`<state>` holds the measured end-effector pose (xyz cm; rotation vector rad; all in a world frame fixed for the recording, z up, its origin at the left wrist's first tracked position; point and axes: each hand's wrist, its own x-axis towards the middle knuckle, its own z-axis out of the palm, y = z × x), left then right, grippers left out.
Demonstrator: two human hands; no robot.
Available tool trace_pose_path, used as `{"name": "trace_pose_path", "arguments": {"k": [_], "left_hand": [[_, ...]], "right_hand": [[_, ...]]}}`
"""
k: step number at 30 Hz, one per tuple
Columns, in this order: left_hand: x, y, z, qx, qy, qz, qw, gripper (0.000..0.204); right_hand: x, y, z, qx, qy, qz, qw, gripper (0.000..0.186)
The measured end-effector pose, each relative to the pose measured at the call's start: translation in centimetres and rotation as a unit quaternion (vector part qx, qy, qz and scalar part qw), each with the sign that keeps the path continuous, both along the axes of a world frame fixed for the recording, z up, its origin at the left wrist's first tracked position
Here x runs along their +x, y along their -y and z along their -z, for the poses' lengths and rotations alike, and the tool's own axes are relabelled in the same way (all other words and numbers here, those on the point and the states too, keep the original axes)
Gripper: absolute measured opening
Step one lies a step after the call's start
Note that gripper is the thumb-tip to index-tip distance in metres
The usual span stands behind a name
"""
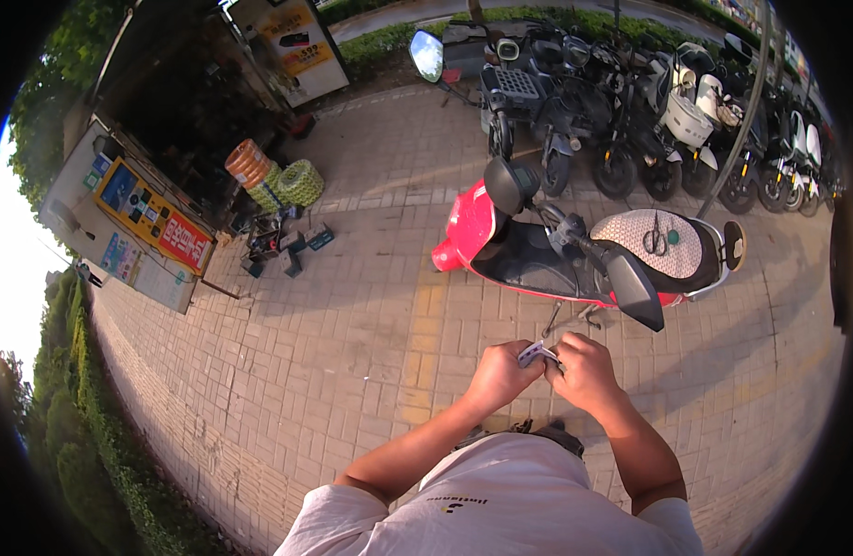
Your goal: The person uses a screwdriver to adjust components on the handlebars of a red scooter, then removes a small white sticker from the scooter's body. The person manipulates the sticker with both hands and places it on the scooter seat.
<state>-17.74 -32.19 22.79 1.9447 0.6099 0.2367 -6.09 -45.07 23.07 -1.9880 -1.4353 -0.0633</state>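
Observation:
In front of my waist, my left hand [500, 378] and my right hand [587, 375] are close together, fingers pinched. Between them is a small, flat white piece with dark printing [536, 352], perhaps a packet or folded paper; its exact kind is too small to tell. Both hands grip it, the left on its left end and the right at its right end. Just beyond them stands a red scooter [470, 222] on its stand. Black-handled scissors [655, 241] and a small round green thing [674, 237] lie on its patterned seat cover [621, 228].
Parked scooters [621, 139] line the far right, beside a slanting pole [747, 120]. A dark stall at the far left has a sign board [148, 213], stacked orange and green coils [301, 183] and scattered dark parts [283, 243]. A hedge [93, 445] borders the brick pavement.

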Motion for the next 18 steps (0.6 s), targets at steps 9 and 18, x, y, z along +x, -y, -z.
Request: {"name": "trace_pose_path", "arguments": {"k": [9,18], "left_hand": [[0.13,-0.35,0.55,-0.123,0.014,-0.034,0.992,0.019],[0.16,-0.31,-0.1,-0.122,-0.016,-0.035,0.992,0.019]], "right_hand": [[-0.34,-0.35,-0.39,0.047,0.019,-0.037,0.998,0.016],[0.0,0.04,-0.45,0.031,-0.097,-0.029,0.994,0.013]]}}
